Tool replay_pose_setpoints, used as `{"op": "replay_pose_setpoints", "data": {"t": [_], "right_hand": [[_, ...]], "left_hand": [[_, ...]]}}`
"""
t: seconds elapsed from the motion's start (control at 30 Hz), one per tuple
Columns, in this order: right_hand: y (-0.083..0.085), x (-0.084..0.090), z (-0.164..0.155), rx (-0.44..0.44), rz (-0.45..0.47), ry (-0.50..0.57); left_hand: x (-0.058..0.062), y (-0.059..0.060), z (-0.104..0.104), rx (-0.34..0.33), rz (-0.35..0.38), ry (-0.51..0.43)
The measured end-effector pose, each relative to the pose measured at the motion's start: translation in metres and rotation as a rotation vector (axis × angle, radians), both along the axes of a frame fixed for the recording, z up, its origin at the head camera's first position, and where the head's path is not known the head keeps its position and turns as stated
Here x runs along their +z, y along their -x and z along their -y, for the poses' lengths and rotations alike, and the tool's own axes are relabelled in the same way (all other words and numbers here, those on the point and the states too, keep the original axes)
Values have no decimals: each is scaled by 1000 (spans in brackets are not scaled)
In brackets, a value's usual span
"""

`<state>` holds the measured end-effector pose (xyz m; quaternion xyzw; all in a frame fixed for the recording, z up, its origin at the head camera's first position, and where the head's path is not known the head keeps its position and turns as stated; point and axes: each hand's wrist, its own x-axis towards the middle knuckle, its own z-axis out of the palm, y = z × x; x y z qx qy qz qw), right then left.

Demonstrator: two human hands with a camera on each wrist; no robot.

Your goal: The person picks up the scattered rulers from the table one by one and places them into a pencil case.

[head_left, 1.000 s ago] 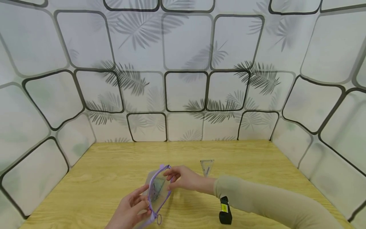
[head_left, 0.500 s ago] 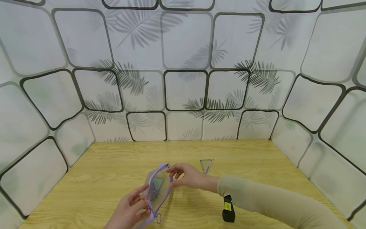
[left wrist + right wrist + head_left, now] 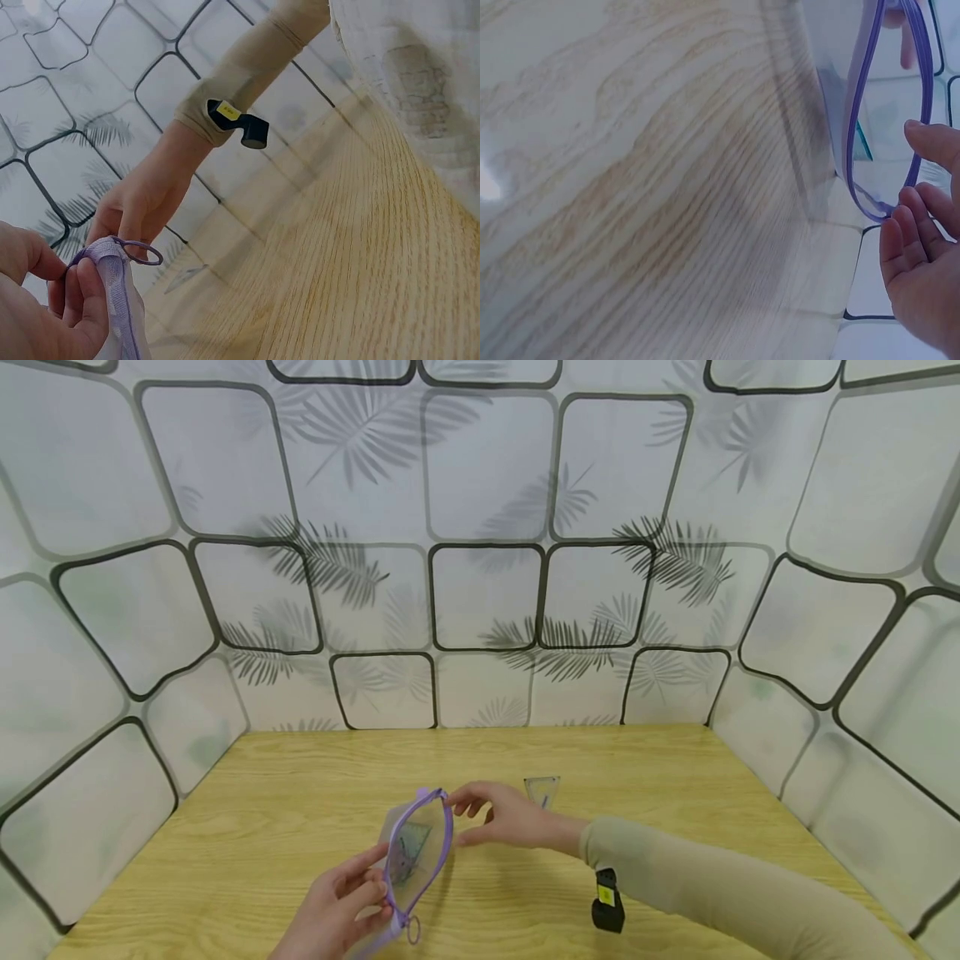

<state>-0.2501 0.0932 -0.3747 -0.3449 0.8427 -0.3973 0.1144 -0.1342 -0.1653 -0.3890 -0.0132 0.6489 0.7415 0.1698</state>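
In the head view my left hand pinches the near left edge of a translucent zipper pouch with a purple zipper rim. The pouch's mouth gapes wide, and a ring pull hangs at its near end. Inside it lies a greenish set square, seen through the mouth. My right hand is at the pouch's right rim, fingers loosely bent, thumb off to the right of the rim. The right wrist view shows its fingertips right by the purple zipper.
A clear triangular set square lies on the wooden table behind my right hand, partly covered by it. A black wrist device hangs under the right sleeve. Patterned cloth walls enclose the table at the back and sides.
My right hand has drawn away to the right, its fingers coming out of the pouch's mouth and its thumb off the rim. The left hand and pouch hardly move.
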Motion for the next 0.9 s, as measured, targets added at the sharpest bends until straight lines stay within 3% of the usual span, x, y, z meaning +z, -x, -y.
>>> {"op": "replay_pose_setpoints", "data": {"t": [0.27, 0.6, 0.9], "right_hand": [[12, -5, -15, 16, -98, -41], [30, -3, -37, -36, -176, -95], [40, -2, -48, -48, -185, -126]], "left_hand": [[-2, -1, -1, 8, -7, -2], [-1, -3, 0, 19, -7, 5], [-1, -3, 0, 8, -6, 2]]}}
